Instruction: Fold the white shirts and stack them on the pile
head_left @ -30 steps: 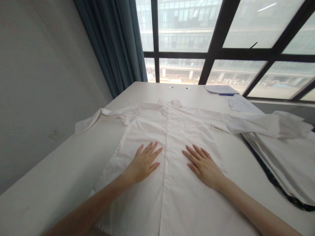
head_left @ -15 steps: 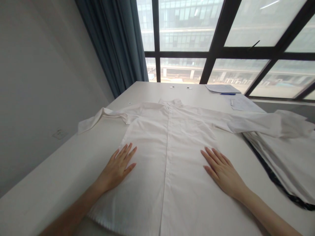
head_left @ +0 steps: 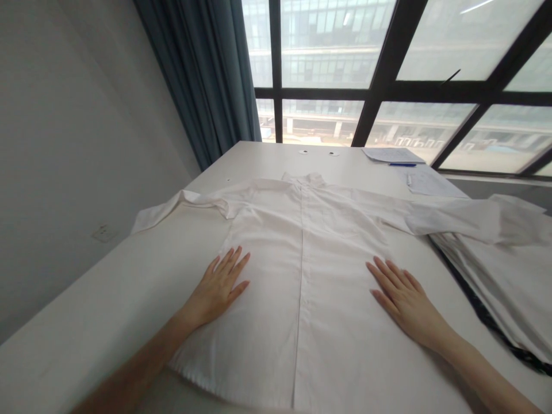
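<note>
A white button-up shirt (head_left: 276, 299) lies spread front side up, its collar toward the window and its hem toward me. Both sleeves stretch out to the sides; the left one is bent and rumpled. My left hand (head_left: 219, 287) rests flat on the shirt's left side edge, fingers spread. On the opposite side edge, my right hand (head_left: 403, 302) lies flat with its fingers extended. Neither hand grips the cloth. The right sleeve reaches over a pile of white folded cloth (head_left: 513, 282) with a black edge.
The shirt is on a white table (head_left: 142, 287) beside a grey wall with a socket (head_left: 104, 233). Papers (head_left: 435, 181) and a blue pen (head_left: 402, 165) lie at the back right. A blue curtain (head_left: 207, 75) and dark-framed windows (head_left: 323, 92) stand behind.
Both hands have shifted slightly to the right together with the shirt's body. The fingers stay flat on the cloth, and the sleeves lie much as before.
</note>
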Demonstrator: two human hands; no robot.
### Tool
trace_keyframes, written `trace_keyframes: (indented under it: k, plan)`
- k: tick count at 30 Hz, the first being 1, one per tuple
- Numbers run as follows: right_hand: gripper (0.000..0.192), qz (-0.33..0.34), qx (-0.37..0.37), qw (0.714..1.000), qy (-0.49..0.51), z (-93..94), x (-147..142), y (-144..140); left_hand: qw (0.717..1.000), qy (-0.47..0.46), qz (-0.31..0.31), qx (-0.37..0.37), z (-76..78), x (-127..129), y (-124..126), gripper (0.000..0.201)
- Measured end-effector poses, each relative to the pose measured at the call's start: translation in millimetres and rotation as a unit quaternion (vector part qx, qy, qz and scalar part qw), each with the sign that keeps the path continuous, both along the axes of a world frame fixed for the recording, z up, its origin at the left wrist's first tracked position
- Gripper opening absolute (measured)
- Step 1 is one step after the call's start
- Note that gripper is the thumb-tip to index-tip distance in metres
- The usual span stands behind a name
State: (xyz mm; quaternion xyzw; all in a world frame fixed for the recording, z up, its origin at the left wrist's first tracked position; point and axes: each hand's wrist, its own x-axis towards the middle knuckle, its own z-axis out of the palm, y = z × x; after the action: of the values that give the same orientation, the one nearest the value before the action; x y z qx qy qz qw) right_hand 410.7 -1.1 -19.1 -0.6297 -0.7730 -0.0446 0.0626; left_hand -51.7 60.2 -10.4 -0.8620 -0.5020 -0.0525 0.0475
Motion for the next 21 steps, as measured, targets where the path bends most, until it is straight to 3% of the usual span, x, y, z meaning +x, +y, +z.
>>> trace_keyframes:
  k: [5,8,12,15,21]
  plan:
    - [0.052,-0.002,0.014,1.000,0.015,7.6,-11.7,0.6,1.000,0.007,0.016,0.020,-0.3,0.7,-11.6,0.059]
    - [0.046,0.051,0.016,0.997,0.052,16.7,-38.3,-4.2,0.999,0.010,0.020,0.036,1.8,14.9,-18.5,0.056]
    - [0.048,0.179,-0.023,0.980,0.085,25.9,-82.8,-13.0,0.997,-0.004,-0.072,0.039,8.8,58.4,-25.2,0.054]
    - [0.051,0.228,-0.041,0.970,0.080,26.5,-105.3,-19.1,0.990,-0.014,-0.140,0.025,12.4,92.4,-25.5,0.053]
    - [0.057,0.275,-0.055,0.959,0.050,27.2,-112.9,-32.0,0.988,-0.019,-0.152,0.024,16.1,119.8,4.6,0.042]
